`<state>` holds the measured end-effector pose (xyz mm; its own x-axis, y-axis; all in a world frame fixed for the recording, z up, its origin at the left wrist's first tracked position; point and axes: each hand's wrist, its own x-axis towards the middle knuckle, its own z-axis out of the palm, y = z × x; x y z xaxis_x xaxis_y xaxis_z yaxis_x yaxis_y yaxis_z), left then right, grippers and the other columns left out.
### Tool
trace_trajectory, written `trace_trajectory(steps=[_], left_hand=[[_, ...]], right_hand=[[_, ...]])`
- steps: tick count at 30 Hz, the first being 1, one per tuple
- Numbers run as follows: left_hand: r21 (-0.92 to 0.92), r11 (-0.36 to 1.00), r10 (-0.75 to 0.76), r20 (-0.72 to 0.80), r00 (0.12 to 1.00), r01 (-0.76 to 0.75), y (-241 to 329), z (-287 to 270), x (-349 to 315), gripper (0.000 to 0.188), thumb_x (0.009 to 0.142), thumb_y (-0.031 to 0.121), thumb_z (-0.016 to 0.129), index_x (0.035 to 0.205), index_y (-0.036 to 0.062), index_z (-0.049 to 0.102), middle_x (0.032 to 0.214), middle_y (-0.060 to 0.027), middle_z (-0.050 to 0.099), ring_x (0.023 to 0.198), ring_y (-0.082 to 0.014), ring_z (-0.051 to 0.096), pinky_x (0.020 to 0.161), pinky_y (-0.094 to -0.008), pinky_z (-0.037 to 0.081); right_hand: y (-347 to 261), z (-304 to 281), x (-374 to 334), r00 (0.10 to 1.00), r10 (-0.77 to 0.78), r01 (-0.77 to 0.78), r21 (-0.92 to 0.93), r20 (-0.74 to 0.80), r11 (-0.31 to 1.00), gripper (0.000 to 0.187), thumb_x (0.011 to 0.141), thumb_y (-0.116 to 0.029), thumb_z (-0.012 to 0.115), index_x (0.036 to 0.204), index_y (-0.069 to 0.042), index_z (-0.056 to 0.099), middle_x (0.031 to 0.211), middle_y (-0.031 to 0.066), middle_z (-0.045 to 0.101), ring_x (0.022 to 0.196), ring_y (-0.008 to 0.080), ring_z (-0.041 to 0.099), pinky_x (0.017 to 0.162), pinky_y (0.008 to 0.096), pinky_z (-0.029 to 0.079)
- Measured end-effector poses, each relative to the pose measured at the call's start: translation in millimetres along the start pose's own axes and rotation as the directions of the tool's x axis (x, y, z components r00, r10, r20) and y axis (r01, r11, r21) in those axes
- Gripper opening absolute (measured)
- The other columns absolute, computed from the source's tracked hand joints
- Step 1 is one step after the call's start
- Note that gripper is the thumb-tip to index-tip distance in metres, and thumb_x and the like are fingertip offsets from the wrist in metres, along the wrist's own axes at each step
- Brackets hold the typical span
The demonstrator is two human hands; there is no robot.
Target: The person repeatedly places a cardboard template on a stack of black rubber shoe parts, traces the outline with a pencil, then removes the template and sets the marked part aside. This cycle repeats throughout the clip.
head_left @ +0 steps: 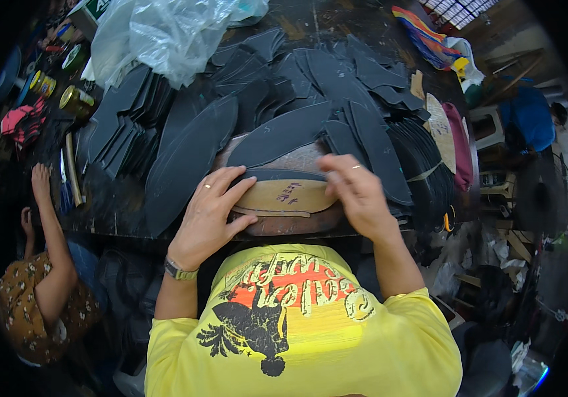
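A tan template is laid across a brown board at the near edge of the table, directly in front of the yellow shirt, with a dark piece showing along its far edge. The template's left end is covered by the left hand, which is spread fairly wide, fingertips and thumb set down flat rather than wrapped around anything. The right hand is blurred, its fingers partly curled at the template's right end; whether anything is pinched there cannot be told. The template is judged to be light and stiff, like thick card, so it would be easily steered but also easily skidded over the smooth-looking piece. It is best pressed down from above near both ends, with fingertips kept inside the outline. The dark piece appears thin and pliant, liable to curl if lifted by one tip; it would be better supported along its length. Neither seems fragile, though the card's narrow edges could be bent.
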<state>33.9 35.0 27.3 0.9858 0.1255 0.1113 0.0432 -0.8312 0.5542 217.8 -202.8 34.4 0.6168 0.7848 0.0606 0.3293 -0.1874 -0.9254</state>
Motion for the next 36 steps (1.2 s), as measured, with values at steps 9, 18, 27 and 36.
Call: trace_trajectory(steps=[9, 18, 27, 36], left_hand=[[0.018, 1.000, -0.009, -0.026, 1.000, 0.010, 0, 2, -1, 0.051, 0.087, 0.014, 0.078, 0.136, 0.0050, 0.064, 0.139, -0.0133, 0.061, 0.131, -0.0353, 0.055, 0.114, -0.0464, 0.043], [0.000, 1.000, -0.015, -0.021, 1.000, 0.015, 4, -1, 1, 0.050, 0.087, 0.011, 0.078, 0.135, 0.0041, 0.065, 0.139, -0.0142, 0.062, 0.130, -0.0359, 0.056, 0.112, -0.0457, 0.044], [0.013, 1.000, -0.014, -0.028, 1.000, 0.015, 3, 1, 1, 0.052, 0.085, 0.009, 0.079, 0.135, 0.0046, 0.065, 0.139, -0.0136, 0.062, 0.130, -0.0365, 0.056, 0.112, -0.0458, 0.045], [-0.008, 1.000, -0.015, -0.022, 1.000, 0.015, 2, -2, 4, 0.051, 0.082, 0.007, 0.081, 0.131, 0.0041, 0.068, 0.136, -0.0134, 0.064, 0.127, -0.0364, 0.058, 0.109, -0.0456, 0.047]], right_hand=[[10, 0, -2, 0.984, -0.176, 0.170, -0.444, 0.030, 0.880, 0.036, 0.083, -0.011, 0.082, 0.117, -0.004, 0.072, 0.120, 0.0145, 0.068, 0.109, 0.0318, 0.065, 0.093, 0.0391, 0.054], [14, -61, 53, 0.961, -0.234, 0.056, -0.727, -0.146, 0.684, 0.088, 0.070, -0.049, 0.090, 0.144, -0.013, 0.059, 0.146, 0.0201, 0.055, 0.135, 0.0395, 0.049, 0.110, 0.0502, 0.043], [31, -44, 77, 0.994, -0.110, 0.069, -0.811, 0.005, 0.581, 0.083, 0.076, -0.054, 0.083, 0.146, -0.016, 0.057, 0.142, 0.0180, 0.057, 0.139, 0.0371, 0.045, 0.110, 0.0507, 0.038], [31, -49, 58, 0.990, -0.141, 0.081, -0.713, -0.026, 0.697, 0.054, 0.084, -0.028, 0.083, 0.133, -0.011, 0.065, 0.122, 0.0118, 0.066, 0.118, 0.0313, 0.057, 0.098, 0.0423, 0.044]])
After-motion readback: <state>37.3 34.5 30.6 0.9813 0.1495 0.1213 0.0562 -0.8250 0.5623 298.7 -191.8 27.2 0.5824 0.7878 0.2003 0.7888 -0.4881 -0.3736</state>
